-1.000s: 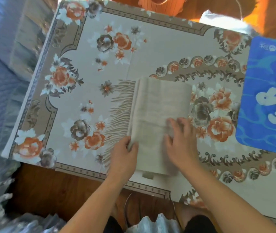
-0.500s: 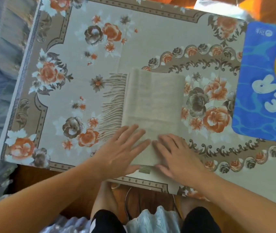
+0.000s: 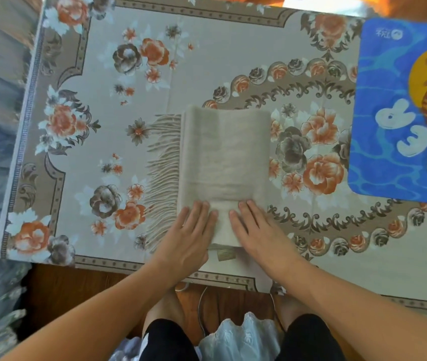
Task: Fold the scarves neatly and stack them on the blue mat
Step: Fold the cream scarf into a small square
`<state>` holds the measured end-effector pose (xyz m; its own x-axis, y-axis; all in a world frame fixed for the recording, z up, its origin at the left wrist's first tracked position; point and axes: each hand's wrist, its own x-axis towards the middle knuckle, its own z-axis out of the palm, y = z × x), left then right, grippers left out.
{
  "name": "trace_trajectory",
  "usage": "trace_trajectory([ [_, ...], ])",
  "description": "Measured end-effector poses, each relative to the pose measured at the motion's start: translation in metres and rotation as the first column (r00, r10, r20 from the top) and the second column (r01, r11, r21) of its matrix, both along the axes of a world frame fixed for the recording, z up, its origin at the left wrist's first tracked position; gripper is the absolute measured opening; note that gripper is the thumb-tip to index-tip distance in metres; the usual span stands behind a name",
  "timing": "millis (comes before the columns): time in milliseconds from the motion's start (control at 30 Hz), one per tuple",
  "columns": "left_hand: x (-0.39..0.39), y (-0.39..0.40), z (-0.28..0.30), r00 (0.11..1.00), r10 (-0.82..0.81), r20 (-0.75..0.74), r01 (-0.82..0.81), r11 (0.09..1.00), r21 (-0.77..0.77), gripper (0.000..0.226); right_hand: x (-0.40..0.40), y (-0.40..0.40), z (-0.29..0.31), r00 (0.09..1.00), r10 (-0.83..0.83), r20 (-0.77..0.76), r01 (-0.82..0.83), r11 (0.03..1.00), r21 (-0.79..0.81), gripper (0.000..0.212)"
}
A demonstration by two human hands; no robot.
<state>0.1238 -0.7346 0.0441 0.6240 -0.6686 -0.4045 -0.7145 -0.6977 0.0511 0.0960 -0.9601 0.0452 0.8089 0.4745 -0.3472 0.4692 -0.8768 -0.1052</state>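
Two hands lie flat on the near end of one folded beige scarf [image 3: 222,162], which rests on the floral tablecloth [image 3: 155,82] near the middle of the table, well apart from the blue mat [image 3: 389,152] at the right. The left hand [image 3: 189,238] presses on the near-left part of the fold, its fingers straight and slightly spread; the right hand [image 3: 256,235] presses on the near-right part in the same manner, fingers straight and close together. Neither hand pinches or curls round the fabric. A narrow strip of scarf shows between the two hands. The fringe [image 3: 162,178] runs along the left edge of the fold and trails onto the tablecloth; a small label [image 3: 225,254] projects from the near edge. No scarf lies on the mat. Handling, as a judgement: the scarf appears soft, light and limp, with several layers that can slide over one another, so a lift by a single corner would likely let the fold open and the fringe drag. The fabric is not fragile and should tolerate firm pressing. Recommended hold: slide the fingers under the left and right long edges, thumbs on top, so that all layers are clamped together, or support the fold from beneath on both flat palms. Keep the fringe side level during transfer to the right. The folded right edge is the firmer side and offers the more secure purchase.
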Motion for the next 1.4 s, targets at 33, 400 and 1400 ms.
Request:
trace_trajectory([
  [33,-0.001,-0.004,0.002,1.0,0.024,-0.011,-0.023,1.0,0.02,0.083,-0.001,0.0,0.001,1.0,0.007,-0.015,-0.007,1.0,-0.025,0.074],
  [400,0.028,0.017,0.029,0.972,0.074,-0.224,-0.124,0.968,-0.217,0.049,0.035,-0.024,0.045,0.963,0.009,-0.268,0.047,0.978,0.202,0.04],
  [1400,0.107,-0.068,0.006,0.891,0.454,-0.021,-0.454,0.888,-0.065,0.071,0.112,0.015,0.025,0.099,-0.817,-0.569,0.92,-0.143,0.365,0.037],
])
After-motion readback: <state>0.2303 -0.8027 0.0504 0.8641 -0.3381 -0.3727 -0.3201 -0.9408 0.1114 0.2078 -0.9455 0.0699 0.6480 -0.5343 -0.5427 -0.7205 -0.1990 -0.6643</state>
